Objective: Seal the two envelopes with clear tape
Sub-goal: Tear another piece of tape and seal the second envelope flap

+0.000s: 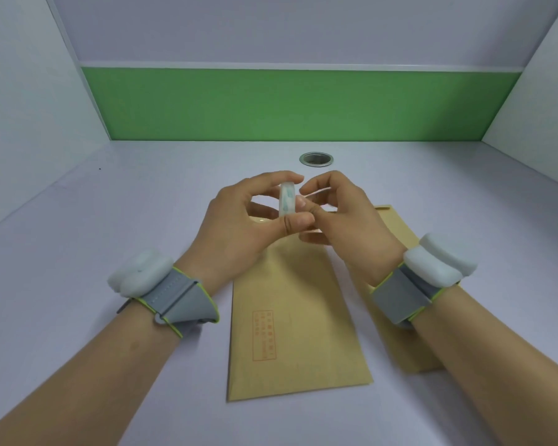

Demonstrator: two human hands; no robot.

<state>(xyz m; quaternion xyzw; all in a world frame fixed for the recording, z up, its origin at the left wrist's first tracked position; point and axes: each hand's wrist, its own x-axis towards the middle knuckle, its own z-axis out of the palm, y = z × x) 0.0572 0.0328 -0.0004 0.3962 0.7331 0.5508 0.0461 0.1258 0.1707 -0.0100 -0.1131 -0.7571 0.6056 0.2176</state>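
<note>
A: We locate the roll of clear tape above the middle of the surface, held edge-on to the camera. The left hand grips it, thumb under the lower rim and fingers curled over the upper rim.

B: We confirm. The right hand sits just beside the roll, its thumb and forefinger pinched against the roll's near edge; we cannot tell whether a tape end is lifted.

A: We note two brown envelopes. The near envelope lies flat below the hands, with a red printed box on its left half. The second envelope lies to its right, largely covered by the right forearm.

B: Both wrists carry grey straps with white pads: left wristband, right wristband. A round metal grommet sits in the surface beyond the hands, before the green panel.
</note>
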